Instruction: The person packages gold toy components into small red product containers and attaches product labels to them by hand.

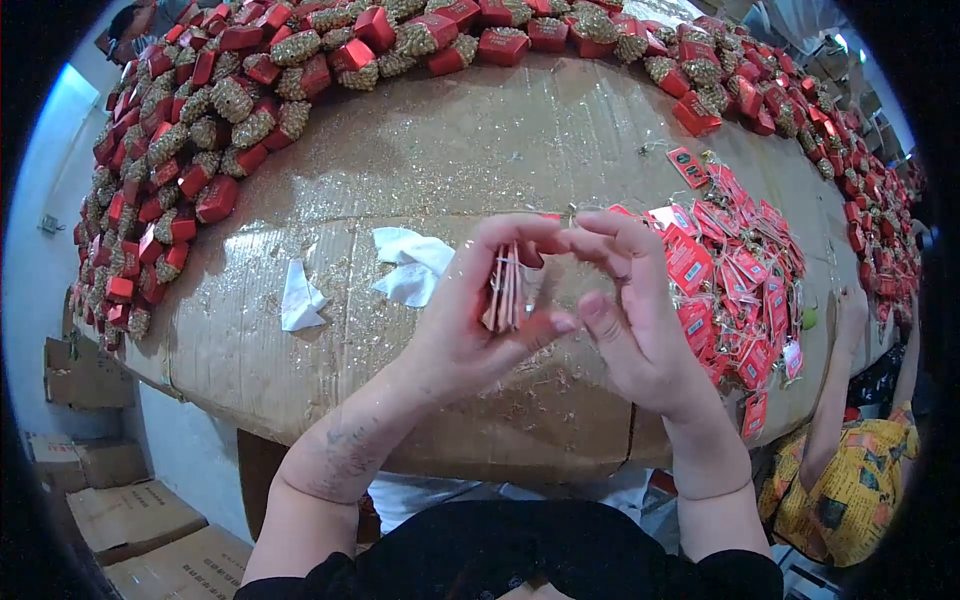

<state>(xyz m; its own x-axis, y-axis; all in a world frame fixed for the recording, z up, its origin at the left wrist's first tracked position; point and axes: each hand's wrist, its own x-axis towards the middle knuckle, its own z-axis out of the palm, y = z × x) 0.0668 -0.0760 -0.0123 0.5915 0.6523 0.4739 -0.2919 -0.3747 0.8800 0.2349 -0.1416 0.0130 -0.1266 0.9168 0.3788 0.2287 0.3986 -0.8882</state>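
My left hand (470,300) is closed round a small stack of hang tags (508,288), seen edge-on and upright between thumb and fingers. Close beside it, my right hand (640,310) is curved with its thumb apart from its fingers, and nothing shows in its grasp. The fingertips of both hands meet or nearly meet; whether a thin string runs between them I cannot make out. Just beyond my right hand lies a loose heap of red hang tags (735,285) with pale labels and strings.
Glittery gold pinecone-like ornaments with red box-shaped parts (290,75) pile along the far and side edges. White scraps (410,265) and gold glitter lie on the cardboard-covered table (400,150). A person in a yellow patterned top (850,490) works at right. Cardboard boxes (135,515) stand lower left.
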